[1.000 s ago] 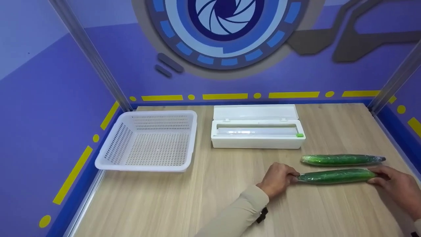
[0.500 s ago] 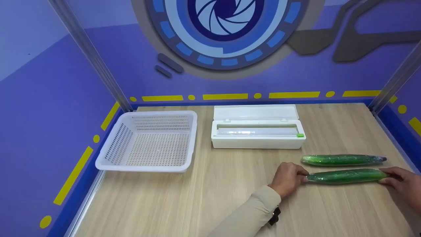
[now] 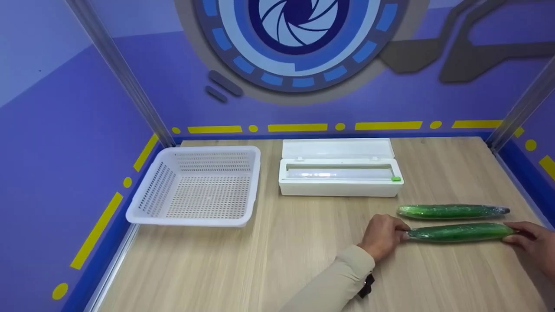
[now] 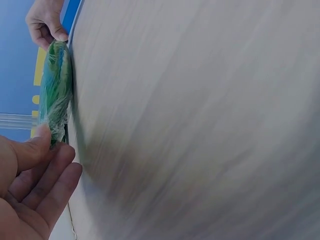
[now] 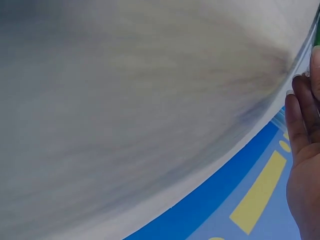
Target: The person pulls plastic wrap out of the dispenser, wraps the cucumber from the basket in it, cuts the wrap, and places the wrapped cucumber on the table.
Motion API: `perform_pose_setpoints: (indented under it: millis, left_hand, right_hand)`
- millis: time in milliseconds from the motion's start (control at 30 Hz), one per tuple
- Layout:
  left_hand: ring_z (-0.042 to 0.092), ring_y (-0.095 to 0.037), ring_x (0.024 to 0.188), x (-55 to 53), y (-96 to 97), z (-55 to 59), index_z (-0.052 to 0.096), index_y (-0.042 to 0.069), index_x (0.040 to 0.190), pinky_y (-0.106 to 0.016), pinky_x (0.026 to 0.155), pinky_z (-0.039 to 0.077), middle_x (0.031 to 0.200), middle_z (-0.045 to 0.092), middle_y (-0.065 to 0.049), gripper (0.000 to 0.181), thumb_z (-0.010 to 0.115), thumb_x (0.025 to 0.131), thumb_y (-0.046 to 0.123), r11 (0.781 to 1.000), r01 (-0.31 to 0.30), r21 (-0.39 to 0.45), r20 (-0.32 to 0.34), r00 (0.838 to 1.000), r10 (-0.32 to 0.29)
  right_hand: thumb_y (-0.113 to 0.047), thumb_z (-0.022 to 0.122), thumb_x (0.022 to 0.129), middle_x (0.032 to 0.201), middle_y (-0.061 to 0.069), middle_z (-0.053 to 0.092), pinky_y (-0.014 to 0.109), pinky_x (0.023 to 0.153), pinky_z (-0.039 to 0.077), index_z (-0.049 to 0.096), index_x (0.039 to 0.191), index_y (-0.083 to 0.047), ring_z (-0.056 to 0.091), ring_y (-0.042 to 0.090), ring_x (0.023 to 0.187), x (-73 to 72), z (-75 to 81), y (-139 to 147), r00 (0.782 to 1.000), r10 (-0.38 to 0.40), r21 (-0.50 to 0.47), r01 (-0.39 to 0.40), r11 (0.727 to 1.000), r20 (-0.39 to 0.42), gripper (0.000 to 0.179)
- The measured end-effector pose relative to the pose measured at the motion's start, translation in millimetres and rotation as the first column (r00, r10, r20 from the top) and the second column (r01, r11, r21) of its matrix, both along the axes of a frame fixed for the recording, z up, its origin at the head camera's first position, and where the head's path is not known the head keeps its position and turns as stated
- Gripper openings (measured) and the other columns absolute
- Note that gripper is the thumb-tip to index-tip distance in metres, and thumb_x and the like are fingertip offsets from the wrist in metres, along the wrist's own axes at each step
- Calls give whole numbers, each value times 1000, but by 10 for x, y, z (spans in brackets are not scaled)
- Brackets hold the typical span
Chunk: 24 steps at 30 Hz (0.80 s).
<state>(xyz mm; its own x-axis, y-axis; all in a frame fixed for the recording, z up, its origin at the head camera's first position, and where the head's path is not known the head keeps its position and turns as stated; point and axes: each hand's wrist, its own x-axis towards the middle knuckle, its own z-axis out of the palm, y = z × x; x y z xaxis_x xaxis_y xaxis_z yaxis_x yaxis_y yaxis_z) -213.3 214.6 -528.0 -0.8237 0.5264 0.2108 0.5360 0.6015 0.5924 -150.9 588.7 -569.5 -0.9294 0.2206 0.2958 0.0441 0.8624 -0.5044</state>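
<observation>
A green cucumber [image 3: 459, 232] in clear film lies crosswise at the right of the table. My left hand [image 3: 382, 237] pinches its left end, and my right hand [image 3: 534, 242] pinches its right end. In the left wrist view, the left hand's thumb [image 4: 37, 145] presses on crinkled film [image 4: 59, 112] at the cucumber's near end. Just behind lies a second wrapped cucumber [image 3: 453, 211], which neither hand touches. In the right wrist view, only part of the right hand [image 5: 306, 125] shows, with a sliver of green at the frame's edge.
A white cling film dispenser [image 3: 340, 189] stands at the back middle, its lid [image 3: 337, 148] raised and a film roll [image 3: 338, 173] inside. At the left is a white perforated basket [image 3: 190, 222]. Purple panels [image 3: 303, 113] bound the wooden table [image 3: 260, 268].
Both hands have moved a little to the right, carrying the front cucumber with them. The rear cucumber, dispenser and basket have stayed in place.
</observation>
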Motion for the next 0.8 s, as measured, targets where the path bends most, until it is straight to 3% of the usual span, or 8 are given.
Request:
perform_pose_setpoints:
  millis: [100,133,233,333,433,600,800]
  left_hand:
    - [58,17,87,-9,-6,-11,87,23,104,-4,75,42,96,76,21,13,85,93,17,1000,13,-14,-10,1000,-13]
    - [57,17,87,-13,-13,-17,87,23,105,-4,75,41,96,76,21,13,84,93,17,1000,18,-13,-9,1000,-18]
    - [56,18,87,-31,-35,-35,86,23,108,-3,76,41,98,76,21,14,82,95,17,1000,30,-7,-6,1000,-30]
    - [56,18,88,-53,-60,-46,86,22,110,-3,77,42,100,76,20,15,81,96,16,999,47,20,-5,999,-47]
    - [56,18,88,-75,-81,-54,86,21,110,-3,77,40,101,77,19,15,82,96,16,998,54,31,-18,998,-53]
    - [55,18,85,-98,-103,-38,86,22,108,-2,75,38,99,77,18,14,83,95,18,999,43,32,-14,999,-43]
    - [63,13,91,-208,-226,65,86,19,110,-4,77,42,104,79,15,16,83,95,23,999,44,13,-38,998,-44]
  right_hand:
    - [19,71,90,108,34,69,13,71,36,67,120,13,34,-23,84,2,21,-19,1000,-8,3,8,1000,7,31]
    - [19,71,90,108,34,68,17,72,39,67,121,14,43,-17,85,-2,34,-32,1000,-7,7,7,1000,15,31]
    - [19,70,91,112,37,65,38,86,50,63,124,15,64,20,96,-15,99,-65,997,-1,27,-1,1000,75,33]
    - [17,69,92,123,41,58,68,89,46,57,132,17,53,58,111,-24,195,-78,984,10,52,-20,998,176,42]
    - [9,66,96,133,44,49,74,94,42,50,141,16,46,62,119,-29,312,-111,963,24,73,-45,996,270,48]
    - [-2,59,101,137,46,39,76,101,34,45,145,15,38,66,125,-81,537,-309,948,32,95,-65,993,317,49]
    - [3,64,97,134,45,45,79,99,34,54,134,17,42,67,123,-234,689,-651,981,108,141,-132,981,164,41]
